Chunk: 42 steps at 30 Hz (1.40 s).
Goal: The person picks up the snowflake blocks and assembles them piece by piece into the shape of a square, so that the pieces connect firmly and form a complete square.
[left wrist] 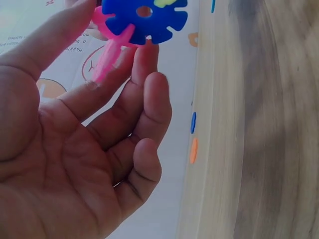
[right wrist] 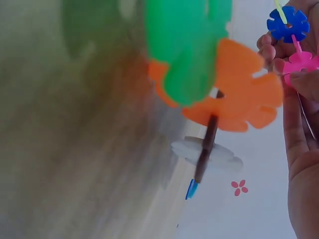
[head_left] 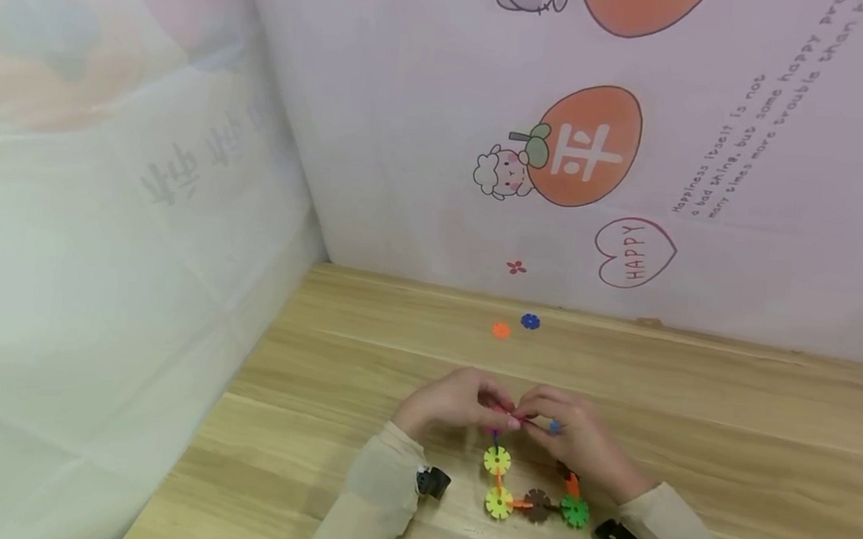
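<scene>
My left hand (head_left: 460,401) and right hand (head_left: 566,429) meet over the table, fingertips close together. Between the left thumb and fingers is a pink notched disc (left wrist: 113,55) seen edge-on, joined to a blue notched disc (left wrist: 119,17). My right thumb and fingers pinch a pink disc (right wrist: 301,63) at the same spot; part of it is hidden. From the hands a linked chain runs down through a yellow disc (head_left: 497,460), another yellow disc (head_left: 499,503), a brown disc (head_left: 537,505) and a green disc (head_left: 575,511). An orange disc (right wrist: 249,89) and a whitish disc (right wrist: 227,157) show near the right wrist.
A loose orange disc (head_left: 501,330) and a loose dark blue disc (head_left: 530,321) lie on the wooden table (head_left: 366,340) beyond the hands. A printed white sheet (head_left: 411,134) stands along the table's back edge, and another pale sheet (head_left: 137,282) rises at the left.
</scene>
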Each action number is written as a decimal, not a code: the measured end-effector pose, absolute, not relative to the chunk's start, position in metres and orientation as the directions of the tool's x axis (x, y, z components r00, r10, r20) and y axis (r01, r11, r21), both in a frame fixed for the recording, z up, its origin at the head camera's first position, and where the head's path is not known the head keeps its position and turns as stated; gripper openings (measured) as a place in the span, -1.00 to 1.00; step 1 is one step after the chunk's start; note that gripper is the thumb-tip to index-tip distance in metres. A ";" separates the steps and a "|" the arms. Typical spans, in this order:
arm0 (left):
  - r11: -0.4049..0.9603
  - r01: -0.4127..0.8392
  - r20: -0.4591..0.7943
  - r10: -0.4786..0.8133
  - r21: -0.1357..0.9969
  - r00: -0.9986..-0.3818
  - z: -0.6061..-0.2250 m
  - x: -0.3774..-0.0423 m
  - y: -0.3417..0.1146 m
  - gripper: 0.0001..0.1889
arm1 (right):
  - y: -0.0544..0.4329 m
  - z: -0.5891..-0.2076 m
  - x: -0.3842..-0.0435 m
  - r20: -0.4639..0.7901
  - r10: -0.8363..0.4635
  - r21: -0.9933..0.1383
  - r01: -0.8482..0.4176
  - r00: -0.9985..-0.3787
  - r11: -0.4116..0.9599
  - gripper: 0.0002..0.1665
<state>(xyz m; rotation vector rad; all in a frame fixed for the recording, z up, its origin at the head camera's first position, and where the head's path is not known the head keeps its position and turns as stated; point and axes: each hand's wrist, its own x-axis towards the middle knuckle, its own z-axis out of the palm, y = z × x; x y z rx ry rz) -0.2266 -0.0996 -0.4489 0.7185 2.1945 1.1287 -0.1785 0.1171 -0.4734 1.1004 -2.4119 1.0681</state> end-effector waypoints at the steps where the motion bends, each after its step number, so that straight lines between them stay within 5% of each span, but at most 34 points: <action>1: 0.506 0.203 -0.238 0.675 0.838 -0.699 -0.449 -0.227 -0.101 -0.73 | 0.116 -0.473 -0.181 0.511 -0.549 -0.506 -0.748 -0.661 0.430 -0.53; 6: 0.510 0.173 -0.260 0.667 0.843 -0.698 -0.450 -0.230 -0.107 -0.75 | 0.115 -0.464 -0.202 0.447 -0.627 -0.474 -0.763 -0.638 0.440 -0.64; 12: 0.494 0.117 -0.291 0.670 0.862 -0.683 -0.450 -0.232 -0.117 -0.78 | 0.115 -0.449 -0.241 0.238 -0.564 -0.462 -0.603 -0.790 0.650 -0.82; 17: 0.511 0.131 -0.294 0.664 0.849 -0.687 -0.450 -0.234 -0.122 -0.79 | 0.106 -0.444 -0.278 0.111 -0.512 -0.427 -0.506 -0.852 0.749 -0.84; 42: 0.477 0.117 -0.286 0.687 0.871 -0.668 -0.446 -0.237 -0.126 -0.79 | 0.080 -0.463 -0.346 -0.109 -0.396 -0.317 -0.346 -0.912 0.883 -0.83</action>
